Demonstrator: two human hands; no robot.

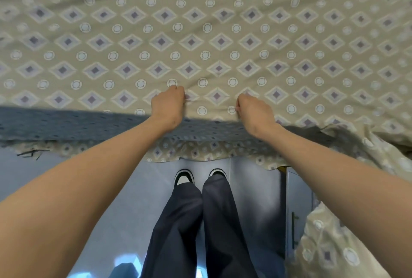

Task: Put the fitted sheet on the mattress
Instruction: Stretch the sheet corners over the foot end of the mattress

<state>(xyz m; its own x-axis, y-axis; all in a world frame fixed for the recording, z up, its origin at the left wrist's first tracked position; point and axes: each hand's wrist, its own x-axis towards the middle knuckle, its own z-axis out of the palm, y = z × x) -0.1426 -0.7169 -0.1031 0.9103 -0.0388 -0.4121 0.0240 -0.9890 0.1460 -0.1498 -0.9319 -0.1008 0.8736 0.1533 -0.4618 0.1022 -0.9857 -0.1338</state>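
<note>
Where left hand (168,104) and right hand (254,111) pinch, creased beige diamond-printed fitted sheet (200,43).

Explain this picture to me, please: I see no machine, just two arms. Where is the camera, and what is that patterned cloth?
There is no machine here: a person does the job with bare hands. The single camera sits on the person's head and looks forward and down, so you see their own arms, dark trousers and shoes on the pale floor. In front of them is a bed. The beige cloth with diamonds and circles is the fitted sheet, spread over the mattress, whose blue side shows uncovered at the left. The left hand and right hand each grip the sheet near the bed's near edge, fingers curled into the fabric. More of the sheet hangs loose at the right.
</note>
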